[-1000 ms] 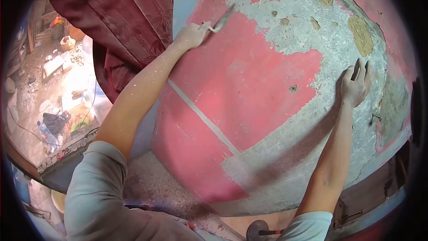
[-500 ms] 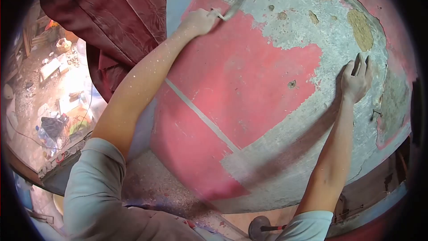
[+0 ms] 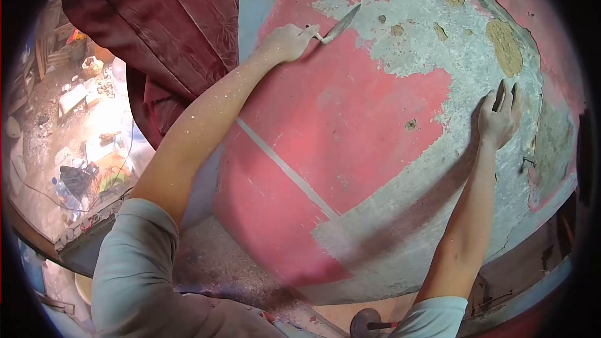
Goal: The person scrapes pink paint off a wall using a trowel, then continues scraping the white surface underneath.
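My left hand (image 3: 293,42) is closed around the handle of a trowel (image 3: 342,25) with a narrow, pointed metal blade. The blade lies against the wall where pink paint (image 3: 350,109) meets a bare grey patch (image 3: 413,40); its tip points up and right. Whitish specks dot my left forearm. On the right, my right hand (image 3: 499,120) rests on the bare grey surface with its fingers apart, holding nothing. Just above its fingertips is a sandy brown hole (image 3: 504,48) in the plaster.
A dark red curtain (image 3: 181,31) hangs beside my left arm. Smaller holes pit the wall, and a nail-like piece (image 3: 528,161) sticks out at right. Through an opening at left, the littered ground (image 3: 81,125) shows. A dark round object (image 3: 365,323) stands below.
The trowel's blade has shifted slightly right along the paint edge, with my left hand following. The view has tilted a little. My right hand keeps its place on the wall.
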A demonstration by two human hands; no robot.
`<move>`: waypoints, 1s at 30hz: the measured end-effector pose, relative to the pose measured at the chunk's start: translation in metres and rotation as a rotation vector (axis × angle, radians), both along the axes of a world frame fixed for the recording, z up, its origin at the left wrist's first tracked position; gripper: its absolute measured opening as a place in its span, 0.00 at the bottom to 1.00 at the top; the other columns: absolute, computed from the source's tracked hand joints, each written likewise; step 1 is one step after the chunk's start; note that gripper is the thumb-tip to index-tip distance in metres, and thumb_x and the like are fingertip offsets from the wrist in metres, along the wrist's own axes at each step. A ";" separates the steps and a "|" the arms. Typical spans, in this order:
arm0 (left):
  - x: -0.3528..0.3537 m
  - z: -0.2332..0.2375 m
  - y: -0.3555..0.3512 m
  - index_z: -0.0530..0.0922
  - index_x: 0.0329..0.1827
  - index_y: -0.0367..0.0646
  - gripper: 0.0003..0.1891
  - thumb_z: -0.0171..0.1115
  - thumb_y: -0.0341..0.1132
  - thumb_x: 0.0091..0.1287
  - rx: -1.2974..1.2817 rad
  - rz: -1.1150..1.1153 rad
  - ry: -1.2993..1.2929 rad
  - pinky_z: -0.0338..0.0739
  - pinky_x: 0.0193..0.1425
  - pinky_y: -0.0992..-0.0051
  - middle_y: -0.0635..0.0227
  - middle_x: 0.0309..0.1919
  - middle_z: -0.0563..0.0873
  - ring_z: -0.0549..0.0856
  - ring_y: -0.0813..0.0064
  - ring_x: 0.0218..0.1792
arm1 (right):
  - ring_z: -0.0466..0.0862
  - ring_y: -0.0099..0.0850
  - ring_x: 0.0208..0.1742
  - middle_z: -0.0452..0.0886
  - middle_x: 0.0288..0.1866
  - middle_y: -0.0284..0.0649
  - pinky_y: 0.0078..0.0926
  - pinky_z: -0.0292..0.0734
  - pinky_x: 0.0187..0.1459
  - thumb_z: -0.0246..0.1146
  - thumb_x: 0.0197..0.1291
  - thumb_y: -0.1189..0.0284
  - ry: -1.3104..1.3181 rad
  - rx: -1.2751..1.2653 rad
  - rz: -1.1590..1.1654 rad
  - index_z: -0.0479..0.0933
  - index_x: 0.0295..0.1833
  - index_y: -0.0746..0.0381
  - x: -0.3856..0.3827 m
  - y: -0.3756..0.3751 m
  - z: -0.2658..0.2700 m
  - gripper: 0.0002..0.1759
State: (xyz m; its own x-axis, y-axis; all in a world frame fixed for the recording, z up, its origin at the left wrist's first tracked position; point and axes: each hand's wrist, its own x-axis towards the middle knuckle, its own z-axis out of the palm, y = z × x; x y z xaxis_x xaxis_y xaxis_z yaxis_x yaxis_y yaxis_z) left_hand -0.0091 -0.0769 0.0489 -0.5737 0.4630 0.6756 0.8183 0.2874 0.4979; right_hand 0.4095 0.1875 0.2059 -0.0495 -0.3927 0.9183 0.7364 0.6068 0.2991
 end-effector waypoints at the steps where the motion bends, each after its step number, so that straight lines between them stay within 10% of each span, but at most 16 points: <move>1: 0.008 0.000 -0.003 0.84 0.68 0.61 0.31 0.37 0.65 0.80 0.002 -0.009 -0.081 0.75 0.68 0.47 0.42 0.60 0.86 0.84 0.37 0.60 | 0.74 0.44 0.77 0.76 0.76 0.43 0.44 0.68 0.76 0.65 0.66 0.61 -0.007 0.003 0.003 0.83 0.67 0.48 0.001 -0.001 0.000 0.23; 18: -0.026 0.002 -0.009 0.90 0.54 0.43 0.39 0.40 0.68 0.78 0.187 0.076 -0.289 0.82 0.48 0.56 0.43 0.35 0.89 0.92 0.52 0.38 | 0.73 0.42 0.78 0.76 0.77 0.41 0.44 0.66 0.77 0.65 0.66 0.60 -0.004 -0.027 -0.005 0.83 0.67 0.46 0.001 0.000 -0.001 0.24; 24: 0.007 -0.008 0.002 0.89 0.57 0.51 0.34 0.39 0.65 0.80 0.110 -0.034 0.002 0.81 0.58 0.49 0.39 0.49 0.88 0.88 0.38 0.49 | 0.75 0.44 0.76 0.77 0.76 0.43 0.45 0.68 0.76 0.65 0.65 0.61 -0.003 0.016 -0.004 0.84 0.66 0.48 0.000 0.002 0.001 0.24; 30: -0.007 -0.007 -0.009 0.88 0.62 0.58 0.33 0.38 0.66 0.80 0.100 -0.041 -0.289 0.77 0.66 0.49 0.37 0.53 0.87 0.84 0.37 0.59 | 0.75 0.43 0.76 0.77 0.76 0.42 0.44 0.67 0.76 0.66 0.65 0.61 -0.011 0.013 -0.026 0.84 0.66 0.48 0.001 0.001 0.001 0.24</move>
State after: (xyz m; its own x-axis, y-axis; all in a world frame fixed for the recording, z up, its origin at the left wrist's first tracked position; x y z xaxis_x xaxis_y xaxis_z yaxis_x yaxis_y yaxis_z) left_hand -0.0163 -0.0862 0.0423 -0.7313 0.4291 0.5302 0.6481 0.1950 0.7361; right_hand 0.4108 0.1888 0.2071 -0.0701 -0.4035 0.9123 0.7486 0.5832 0.3154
